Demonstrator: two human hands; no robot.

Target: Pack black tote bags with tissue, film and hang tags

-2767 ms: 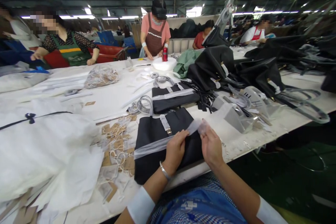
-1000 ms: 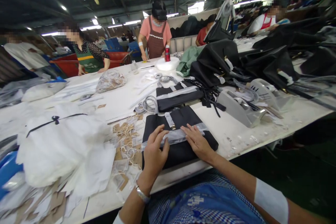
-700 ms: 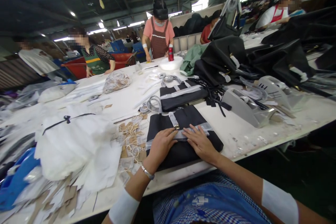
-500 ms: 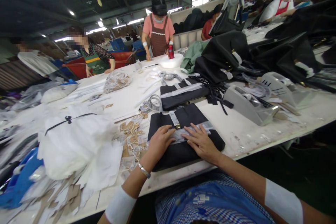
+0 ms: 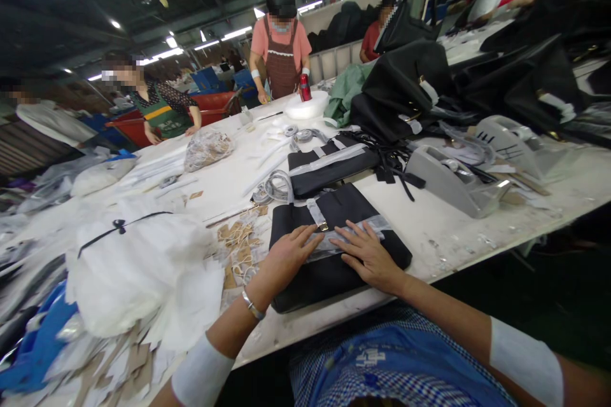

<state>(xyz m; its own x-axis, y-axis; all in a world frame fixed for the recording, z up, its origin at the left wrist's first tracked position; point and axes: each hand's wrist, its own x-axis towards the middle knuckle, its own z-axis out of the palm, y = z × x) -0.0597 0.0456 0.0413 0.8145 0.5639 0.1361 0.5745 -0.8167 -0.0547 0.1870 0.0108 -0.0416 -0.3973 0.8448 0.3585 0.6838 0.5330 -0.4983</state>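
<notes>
A black handbag (image 5: 329,280) lies flat on the white table in front of me, with a clear plastic strip across it and a wrapped strap with a gold clasp (image 5: 323,226). My left hand (image 5: 291,255) rests on the bag's left part, fingers stretched out over the strip near the clasp. On the right part my right hand (image 5: 370,255) lies flat with its fingers spread, also on the strip. Neither hand grips anything. Just beyond, a second black bag (image 5: 329,168) lies with a similar strip and a coiled wrapped handle (image 5: 278,186) beside it.
Left of the bag are brown tags with strings (image 5: 237,238) and a pile of white wrapping sheets (image 5: 143,267). To the right stand grey tape dispensers (image 5: 449,181). Larger black bags (image 5: 401,86) fill the back right. A co-worker in a brown apron (image 5: 281,60) stands across the table.
My view has shifted slightly, so the scene sits a little higher and further left. Both hands stay flat on the bag, with only slight movement.
</notes>
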